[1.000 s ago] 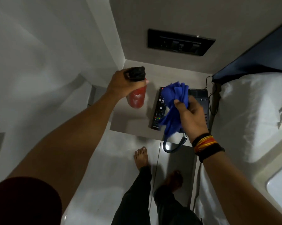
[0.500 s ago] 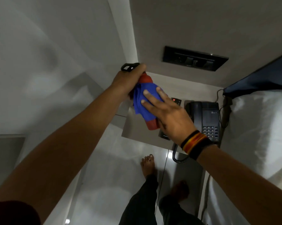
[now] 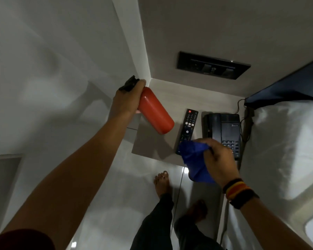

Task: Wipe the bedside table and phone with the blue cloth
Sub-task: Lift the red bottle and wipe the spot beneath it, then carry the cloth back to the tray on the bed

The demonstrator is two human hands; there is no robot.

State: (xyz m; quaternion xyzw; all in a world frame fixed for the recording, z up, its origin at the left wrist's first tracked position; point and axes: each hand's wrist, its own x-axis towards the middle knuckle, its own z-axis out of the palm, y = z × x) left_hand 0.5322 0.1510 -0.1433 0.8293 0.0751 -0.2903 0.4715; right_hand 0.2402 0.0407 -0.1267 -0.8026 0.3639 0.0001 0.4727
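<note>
Keeping the red bottle [image 3: 155,112] lifted in the left hand [image 3: 127,100], the right hand [image 3: 218,160], bunching the blue cloth [image 3: 194,159], should probably sweep the bedside table [image 3: 150,145] edge-to-edge.

sleeve [image 3: 20,239]: dark red | wristbands [image 3: 239,193]: black, red, yellow | trousers [image 3: 152,230]: seemingly black | barefoot
</note>
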